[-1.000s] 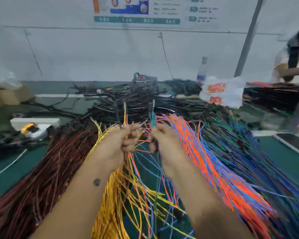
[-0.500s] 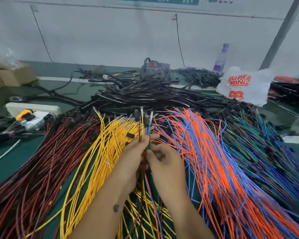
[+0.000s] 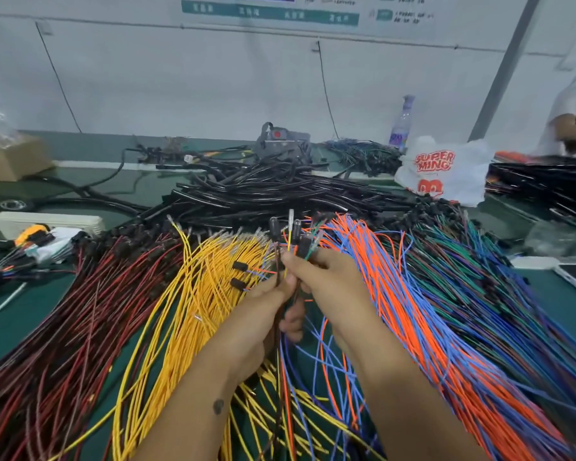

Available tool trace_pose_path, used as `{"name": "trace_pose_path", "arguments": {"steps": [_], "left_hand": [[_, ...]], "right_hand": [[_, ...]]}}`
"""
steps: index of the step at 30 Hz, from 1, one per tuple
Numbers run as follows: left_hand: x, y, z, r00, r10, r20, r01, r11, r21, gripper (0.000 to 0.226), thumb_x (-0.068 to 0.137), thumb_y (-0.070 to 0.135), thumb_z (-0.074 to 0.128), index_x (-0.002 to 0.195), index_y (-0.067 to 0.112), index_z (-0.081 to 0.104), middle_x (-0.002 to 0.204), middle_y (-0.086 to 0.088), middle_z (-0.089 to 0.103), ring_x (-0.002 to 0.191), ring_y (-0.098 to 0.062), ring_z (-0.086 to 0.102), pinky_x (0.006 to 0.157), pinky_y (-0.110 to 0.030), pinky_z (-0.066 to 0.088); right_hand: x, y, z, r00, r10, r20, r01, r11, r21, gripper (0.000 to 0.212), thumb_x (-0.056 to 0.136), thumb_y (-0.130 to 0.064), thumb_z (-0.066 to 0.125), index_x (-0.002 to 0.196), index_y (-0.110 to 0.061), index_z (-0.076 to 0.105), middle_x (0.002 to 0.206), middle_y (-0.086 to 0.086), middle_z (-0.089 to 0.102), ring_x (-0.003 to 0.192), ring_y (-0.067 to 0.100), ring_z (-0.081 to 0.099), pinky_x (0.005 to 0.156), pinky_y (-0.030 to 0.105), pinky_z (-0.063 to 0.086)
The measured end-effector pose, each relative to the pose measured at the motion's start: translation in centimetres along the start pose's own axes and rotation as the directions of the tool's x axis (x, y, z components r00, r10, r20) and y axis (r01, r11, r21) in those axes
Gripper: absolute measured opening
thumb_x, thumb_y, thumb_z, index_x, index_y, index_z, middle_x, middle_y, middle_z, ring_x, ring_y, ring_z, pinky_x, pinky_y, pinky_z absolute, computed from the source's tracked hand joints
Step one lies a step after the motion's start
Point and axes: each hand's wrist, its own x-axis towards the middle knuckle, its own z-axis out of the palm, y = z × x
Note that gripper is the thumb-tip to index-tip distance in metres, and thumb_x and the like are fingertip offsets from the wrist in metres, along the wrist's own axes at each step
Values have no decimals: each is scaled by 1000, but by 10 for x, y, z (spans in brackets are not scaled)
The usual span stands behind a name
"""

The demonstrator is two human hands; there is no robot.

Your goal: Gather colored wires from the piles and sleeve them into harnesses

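Both hands meet at the centre of the bench, above the wire piles. The left hand [image 3: 263,314] has its fingers curled round a small bunch of gathered wires [image 3: 293,241], whose terminal ends stand upright above the knuckles. The right hand [image 3: 326,281] pinches the same bunch from the other side, thumb and fingers closed on it just below the tips. The bunch holds a yellow, a green, an orange and dark strands; its tails hang down between the forearms.

On the green bench top [image 3: 562,294] the stock lies in fanned piles: red and dark red wires [image 3: 64,311] at the left, yellow wires [image 3: 187,287] beside the left hand, orange and blue wires [image 3: 396,287] beside the right hand, and green and blue wires [image 3: 496,277] at the far right. A heap of black sleeving tubes [image 3: 263,194] lies beyond the piles, well apart from the hands.

A white plastic bag [image 3: 443,171] with red print sits at the rear right, with a clear bottle [image 3: 401,123] behind it. A cardboard box [image 3: 12,158] stands at the rear left. Another person [image 3: 572,121] is partly visible at the right edge.
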Motion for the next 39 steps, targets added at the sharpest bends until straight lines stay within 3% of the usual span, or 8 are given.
{"name": "trace_pose_path", "arguments": {"steps": [4, 7, 13, 16, 21, 31, 35, 39], "left_hand": [[-2, 0, 1, 995, 9, 95, -6, 999, -32, 31, 98, 23, 44, 79, 16, 68, 59, -7, 47, 48, -15, 42, 46, -26, 43], [-4, 0, 0, 989, 2, 150, 0, 1000, -9, 39, 101, 17, 41, 79, 18, 73, 64, -8, 53, 51, -16, 49, 50, -29, 49], [-6, -1, 1, 980, -47, 194, 53, 998, -23, 25, 94, 18, 47, 84, 14, 70, 61, -5, 47, 49, -12, 43, 44, -24, 42], [-6, 0, -1, 976, -72, 203, 79, 996, -31, 24, 91, 21, 50, 84, 13, 71, 62, -4, 45, 49, -12, 41, 44, -23, 40], [-4, 1, 1, 979, -101, 179, 108, 994, -30, 35, 97, 31, 45, 76, 18, 71, 59, -1, 42, 46, -11, 37, 42, -21, 37], [-2, -2, 0, 982, -111, 150, 107, 994, 36, 30, 101, 14, 41, 93, 5, 69, 73, -13, 65, 59, -20, 61, 58, -34, 57], [-3, -4, 4, 987, -109, 119, 104, 994, 45, 28, 100, 19, 42, 101, 4, 66, 61, -2, 49, 48, -11, 41, 44, -22, 41], [2, -6, 3, 997, -59, 58, 58, 998, 23, 24, 100, 26, 39, 97, 9, 56, 55, 4, 39, 44, -7, 30, 40, -17, 27]], "right_hand": [[-3, -4, -4, 998, 39, 41, -42, 996, 78, 28, 93, -32, 63, 75, -12, 58, 57, 16, 52, 32, 24, 46, 37, 30, 43], [-5, -3, -5, 996, 83, 35, -87, 986, 142, 28, 97, -40, 55, 93, -13, 59, 62, 16, 55, 30, 21, 41, 32, 23, 39], [-7, -1, -6, 991, 31, 128, -62, 966, 253, 26, 98, -34, 52, 117, -51, 59, 92, 0, 73, 33, 20, 46, 31, 22, 40], [-7, 0, -4, 994, -7, 112, -30, 945, 324, 25, 97, -27, 54, 118, -38, 61, 117, 1, 68, 37, 12, 51, 29, 18, 37], [-2, 6, 0, 1000, -4, 15, -1, 947, 321, 15, 95, -19, 59, 109, -16, 63, 102, 1, 73, 46, 5, 57, 33, 16, 38], [13, 5, -13, 993, -42, -111, 80, 928, 365, 11, 90, -8, 65, 92, -19, 67, 88, 6, 74, 56, 12, 65, 35, 16, 37], [16, 4, -12, 993, 1, -114, 35, 948, 316, 13, 93, -16, 62, 106, -18, 65, 99, 8, 71, 69, 16, 64, 40, 19, 42], [18, 9, -5, 991, 67, -113, -38, 970, 238, 39, 100, -26, 48, 110, 10, 60, 100, 39, 61, 73, 28, 51, 54, 28, 37]]}}
